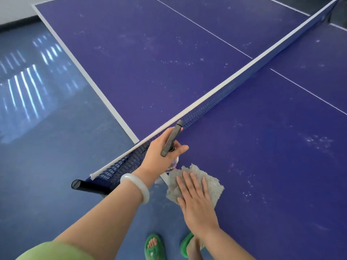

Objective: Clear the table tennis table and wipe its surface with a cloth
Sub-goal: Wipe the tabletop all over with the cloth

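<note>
Lighting even and moderately bright, diffuse. Striped white glare on the glossy floor [24,87] at left, reflecting a source beyond that side. Tabletop [272,175] matte; shadows faint, soft-edged. Wide-angle bowing toward the frame edges; net [216,94] line slightly curved. Mild softness throughout.

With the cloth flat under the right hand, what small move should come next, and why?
Probably slide the right hand and cloth away from the edge across the table, towards the whitish smudges: the hand lies flat on the cloth, and the left hand holds the spray bottle by the net.
</note>
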A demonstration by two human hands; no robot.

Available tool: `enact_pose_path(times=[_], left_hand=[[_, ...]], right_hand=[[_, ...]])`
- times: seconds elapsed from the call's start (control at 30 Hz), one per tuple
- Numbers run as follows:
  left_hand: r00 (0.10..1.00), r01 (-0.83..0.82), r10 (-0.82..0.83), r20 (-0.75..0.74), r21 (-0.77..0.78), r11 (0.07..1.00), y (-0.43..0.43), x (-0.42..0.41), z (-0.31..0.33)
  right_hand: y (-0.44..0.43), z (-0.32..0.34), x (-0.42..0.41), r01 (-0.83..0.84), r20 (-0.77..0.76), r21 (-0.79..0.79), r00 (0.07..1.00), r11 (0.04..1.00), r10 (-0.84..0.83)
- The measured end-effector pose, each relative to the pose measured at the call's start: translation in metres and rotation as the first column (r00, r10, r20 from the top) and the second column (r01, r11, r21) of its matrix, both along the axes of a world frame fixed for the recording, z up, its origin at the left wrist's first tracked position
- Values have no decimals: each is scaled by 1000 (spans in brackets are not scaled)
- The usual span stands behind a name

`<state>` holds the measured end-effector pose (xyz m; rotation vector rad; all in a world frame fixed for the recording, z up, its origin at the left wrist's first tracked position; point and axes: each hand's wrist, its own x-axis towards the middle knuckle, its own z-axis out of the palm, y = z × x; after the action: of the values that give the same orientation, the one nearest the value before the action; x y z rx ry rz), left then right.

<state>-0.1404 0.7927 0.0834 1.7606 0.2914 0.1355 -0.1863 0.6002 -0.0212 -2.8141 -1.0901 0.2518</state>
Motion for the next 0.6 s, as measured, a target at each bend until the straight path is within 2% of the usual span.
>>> enact_pose_path(times=[0.07,0.1,0.17,0.23,0.3,0.37,0.47,0.53,0.6], left_hand=[[1000,-6,7,-22,9,1000,-4,8,-8],[1000,-18,18,-24,19,1000,-6,11,-12],[999,-40,40,-10,0,999,-8,17,-18],[998,-52,52,-21,0,999,-9,22,-24],[996,-71,73,-55,43,997,-9,25,-27],[992,-99,102,-77,46,994,-8,27,-30],[993,-72,73,-93,15,997,-6,26,-28],[993,-45,47,-107,18,999,-5,23,-30],[991,-49,50,-126,14,999,-5,19,-34]], right_hand=[[-38,-4,8,-25,46,-31,999,999,26],[-57,-3,16,22,66,-54,998,998,-19],[-81,1,36,246,60,-63,968,967,-242],[-82,6,48,464,65,-32,885,885,-462],[-64,9,48,565,73,-7,823,825,-563],[-43,9,38,533,54,-23,845,846,-532],[-37,6,20,243,32,-34,970,969,-242],[-53,3,24,84,46,-52,996,995,-82],[-71,3,39,98,60,-80,994,992,-93]])
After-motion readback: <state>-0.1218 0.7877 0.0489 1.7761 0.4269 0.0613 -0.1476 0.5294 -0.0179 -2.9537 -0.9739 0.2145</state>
